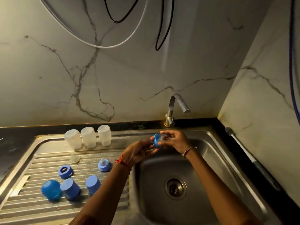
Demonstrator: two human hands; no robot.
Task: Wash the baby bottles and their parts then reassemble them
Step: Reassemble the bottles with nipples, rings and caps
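Observation:
Over the left rim of the sink basin (209, 153), both hands hold a blue screw ring (156, 140) with a clear teat in it. My left hand (139, 151) grips the ring from below and my right hand (174, 139) pinches the teat side. Three clear bottle bodies (88, 138) stand upside down at the back of the ribbed drainboard (48, 207). On the drainboard lie a loose clear teat (74, 158), a blue ring (65, 171), a blue ring fitted with a teat (104, 164), and three blue caps (70, 189).
A steel tap (174, 109) rises behind the sink, with no water visible from it. The drain (175, 188) sits in the basin's middle. A brush handle (246, 153) leans along the black counter at the right wall. Cables hang on the marble wall above.

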